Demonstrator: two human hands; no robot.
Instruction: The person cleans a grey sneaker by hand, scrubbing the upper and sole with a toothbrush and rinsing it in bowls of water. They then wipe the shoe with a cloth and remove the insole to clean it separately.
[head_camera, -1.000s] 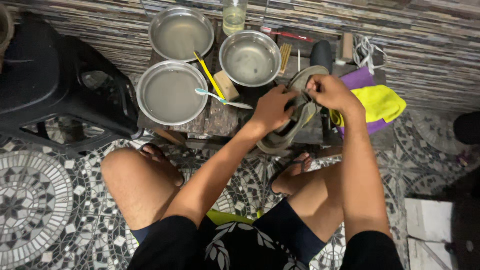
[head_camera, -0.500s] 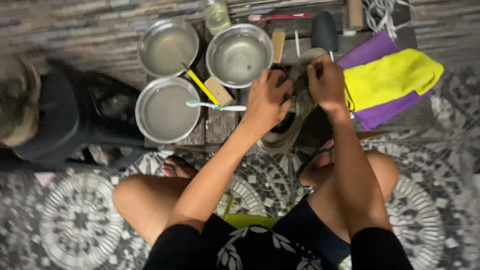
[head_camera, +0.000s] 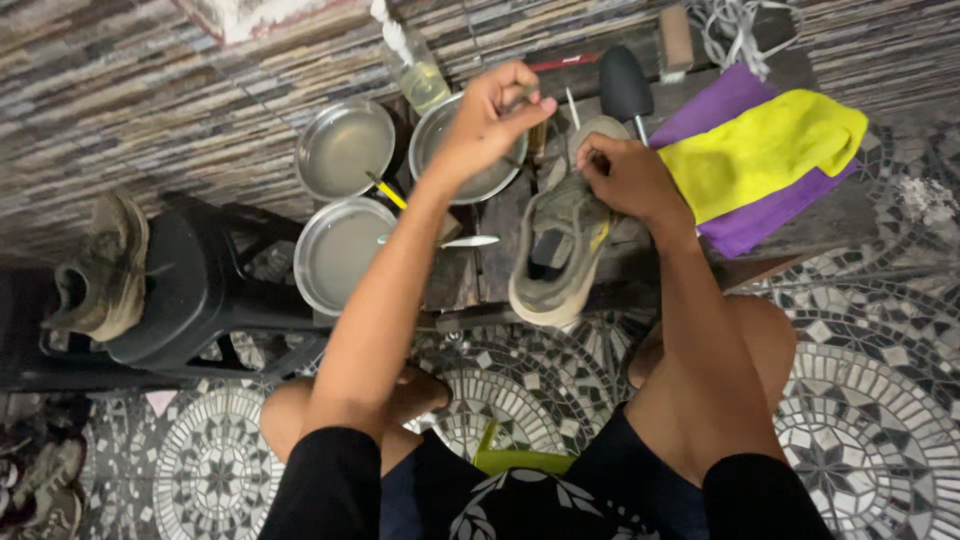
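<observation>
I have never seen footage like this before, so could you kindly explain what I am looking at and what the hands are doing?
This is one view from a camera worn on a person's head, looking down at their own bare hands and knees. The right hand grips a worn grey shoe lying on a low wooden table. The left hand is raised above it, fingers pinched; whether they hold anything, I cannot tell. Also there are three metal bowls, a clear bottle, and yellow cloth over purple cloth. Another shoe sits on a black stool.
</observation>
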